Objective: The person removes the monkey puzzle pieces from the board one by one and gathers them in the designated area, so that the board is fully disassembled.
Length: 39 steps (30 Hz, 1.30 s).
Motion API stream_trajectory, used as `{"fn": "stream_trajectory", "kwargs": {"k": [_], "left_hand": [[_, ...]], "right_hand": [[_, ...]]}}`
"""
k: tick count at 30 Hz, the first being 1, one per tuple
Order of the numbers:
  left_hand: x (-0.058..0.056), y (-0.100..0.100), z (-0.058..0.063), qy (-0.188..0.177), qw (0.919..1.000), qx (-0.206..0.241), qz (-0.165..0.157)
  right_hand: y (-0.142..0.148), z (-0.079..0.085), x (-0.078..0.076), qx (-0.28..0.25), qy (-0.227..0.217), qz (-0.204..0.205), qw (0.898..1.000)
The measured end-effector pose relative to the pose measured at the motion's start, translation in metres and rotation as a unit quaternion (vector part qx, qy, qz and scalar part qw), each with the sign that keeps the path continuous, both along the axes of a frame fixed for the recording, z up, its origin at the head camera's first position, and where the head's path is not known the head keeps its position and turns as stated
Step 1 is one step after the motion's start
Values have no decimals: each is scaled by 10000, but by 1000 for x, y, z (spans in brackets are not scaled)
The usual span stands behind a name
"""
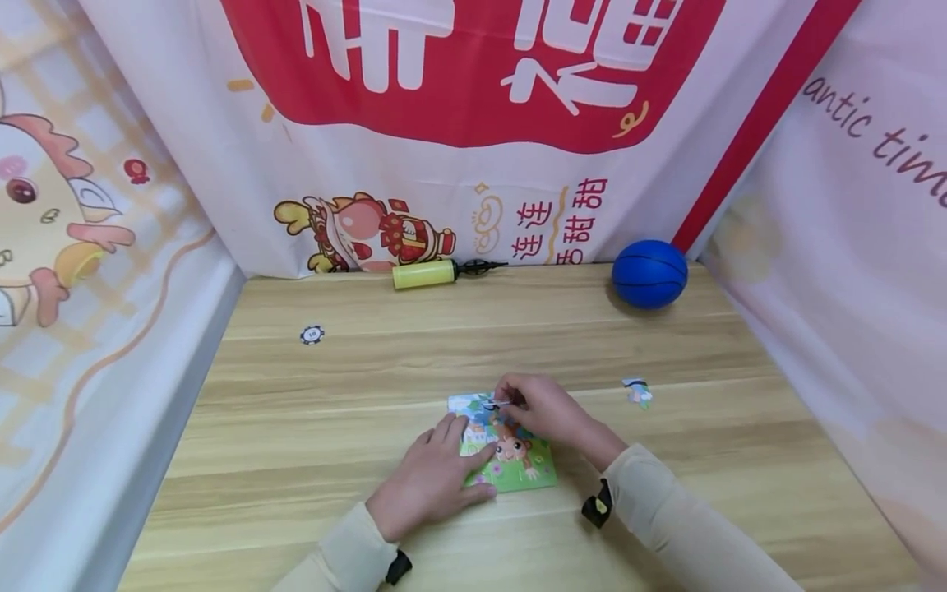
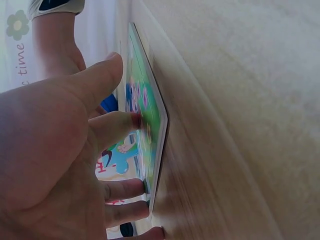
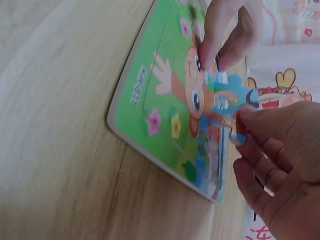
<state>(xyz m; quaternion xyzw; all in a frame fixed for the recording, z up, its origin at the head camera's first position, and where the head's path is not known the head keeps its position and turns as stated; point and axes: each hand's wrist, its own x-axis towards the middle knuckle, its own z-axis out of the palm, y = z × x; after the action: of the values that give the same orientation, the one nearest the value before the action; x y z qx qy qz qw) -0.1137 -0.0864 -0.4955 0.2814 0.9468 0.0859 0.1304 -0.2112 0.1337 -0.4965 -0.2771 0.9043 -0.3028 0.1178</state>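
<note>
A jigsaw puzzle (image 1: 543,470) with a monkey on green ground lies flat on the table. My left hand (image 1: 436,473) rests on its left side, fingers spread and fairly straight, as the left wrist view also shows. My right hand (image 1: 547,409) is over the puzzle's upper part. In the right wrist view, thumb and fingers pinch a blue puzzle piece (image 3: 235,90), tilted above the board. Whether the piece touches the board, I cannot tell. Another loose puzzle piece (image 1: 637,393) lies on the table to the right.
At the back right sits a blue ball (image 1: 649,275). A yellow hand pump (image 1: 425,274) lies along the back edge, by the printed cloth (image 1: 459,197). A round chip (image 1: 312,335) is on the wooden table (image 1: 296,460) at the left.
</note>
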Motion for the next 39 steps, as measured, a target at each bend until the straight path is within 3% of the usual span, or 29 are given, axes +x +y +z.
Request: {"fn": "stream_trajectory", "kwargs": {"k": [4, 7, 13, 18, 30, 36, 39], "left_hand": [[1, -1, -2, -61, 10000, 40, 12], [1, -1, -2, -100, 9999, 52, 18], [2, -4, -2, -9, 10000, 20, -63], [1, -8, 1, -8, 10000, -20, -48], [0, -4, 2, -184, 9998, 103, -47], [0, -3, -1, -96, 9999, 79, -89], [-1, -3, -1, -42, 9999, 76, -122]], "right_hand": [[11, -2, -5, -475, -376, 78, 9981], [37, 4, -13, -786, -635, 98, 9948], [113, 15, -28, -490, -599, -482, 9958], [148, 12, -36, -340, -665, -614, 9953], [158, 5, -35, -258, -812, -840, 9928], [160, 3, -35, -249, -608, -749, 9950], [159, -2, -35, -290, -304, -752, 9963]]}}
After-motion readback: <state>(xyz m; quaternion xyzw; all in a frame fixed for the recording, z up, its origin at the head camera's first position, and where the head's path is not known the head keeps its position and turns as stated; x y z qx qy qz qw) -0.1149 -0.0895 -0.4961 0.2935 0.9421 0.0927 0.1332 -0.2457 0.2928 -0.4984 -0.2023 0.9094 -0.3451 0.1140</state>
